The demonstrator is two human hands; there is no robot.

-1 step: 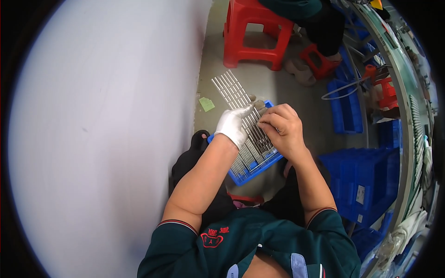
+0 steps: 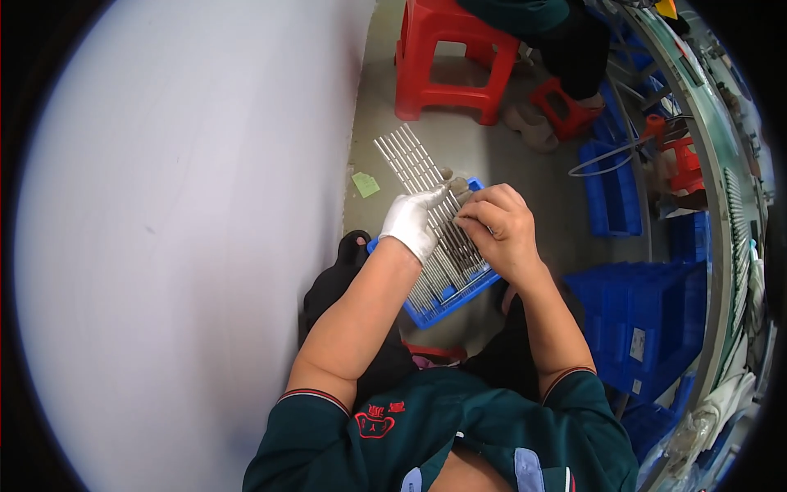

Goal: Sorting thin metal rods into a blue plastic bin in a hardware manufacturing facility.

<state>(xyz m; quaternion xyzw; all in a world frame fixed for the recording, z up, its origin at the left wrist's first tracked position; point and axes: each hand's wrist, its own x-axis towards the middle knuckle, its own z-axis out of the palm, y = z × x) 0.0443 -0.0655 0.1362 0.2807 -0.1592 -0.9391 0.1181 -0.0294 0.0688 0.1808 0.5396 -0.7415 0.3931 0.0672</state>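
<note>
My left hand (image 2: 412,223), in a white glove with greyish fingertips, is closed around a row of thin metal rods (image 2: 407,157). The rods lie side by side, slanting from the far left down toward a blue crate (image 2: 447,309) in front of my lap. More rods (image 2: 434,281) lie in that crate, some of them darker in the middle. My bare right hand (image 2: 502,227) is closed in a pinch at the right edge of the held rods. Its fingertips touch that edge, but what they pinch is too small to make out.
Beyond the rods stands a red plastic stool (image 2: 455,61), with another person's dark-clothed leg (image 2: 576,53) beside it. A white wall (image 2: 197,246) rises at my left. Blue bins (image 2: 635,307) and a long workbench (image 2: 711,148) line the right. Green paper (image 2: 366,184) lies on the floor.
</note>
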